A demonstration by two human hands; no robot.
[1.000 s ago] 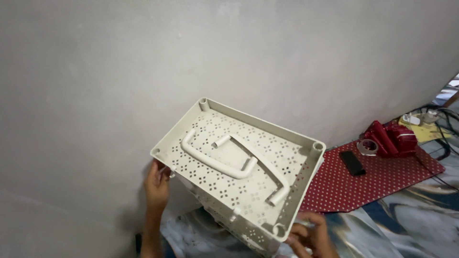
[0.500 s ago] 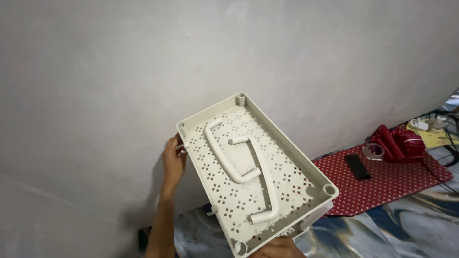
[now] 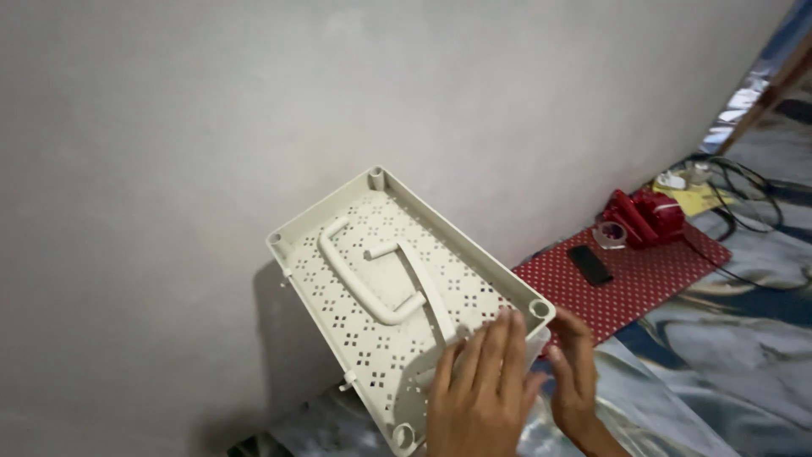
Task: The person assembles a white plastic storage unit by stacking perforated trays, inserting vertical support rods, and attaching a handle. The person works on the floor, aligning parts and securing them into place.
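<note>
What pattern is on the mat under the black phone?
Red with small white dots; the mat under the phone shows in the head view.

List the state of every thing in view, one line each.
Tray: tilted, inside facing the camera, leaning near the wall.
Handles: two loose U-shaped pieces lying in the tray, overlapping.
Left hand: open, fingers flat on the tray's lower corner.
Right hand: open, at the tray's right edge.
Phone: flat on the red dotted mat, screen dark.
Mat: spread flat on the floor.
</note>
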